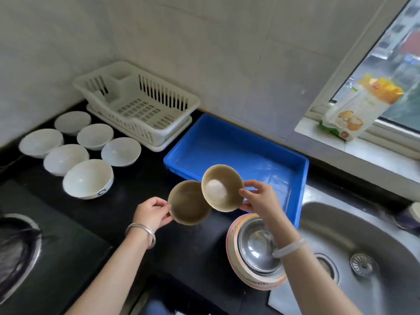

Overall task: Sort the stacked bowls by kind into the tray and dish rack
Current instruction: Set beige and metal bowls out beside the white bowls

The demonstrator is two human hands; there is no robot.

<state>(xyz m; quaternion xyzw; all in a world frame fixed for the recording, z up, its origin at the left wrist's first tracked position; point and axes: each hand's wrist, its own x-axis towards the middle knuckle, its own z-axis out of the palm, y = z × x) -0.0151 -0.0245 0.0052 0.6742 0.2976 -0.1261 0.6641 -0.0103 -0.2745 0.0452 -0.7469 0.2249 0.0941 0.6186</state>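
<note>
My left hand (153, 213) grips a tan bowl (188, 203) by its left rim above the black counter. My right hand (261, 200) holds a second tan bowl (221, 188), tilted toward me, just over the near edge of the blue tray (238, 142). The two tan bowls overlap slightly. Below my right forearm sits a stack with a steel bowl (256, 248) inside pink-rimmed bowls (236, 264). Several white bowls (87, 178) stand spread on the counter at left. The white dish rack (141, 103) is at the back, with nothing in it.
A steel sink (354, 244) lies at the right. A gas burner (16, 244) is at the far left. A carton (356, 105) leans on the window sill. Tiled walls close the back and left.
</note>
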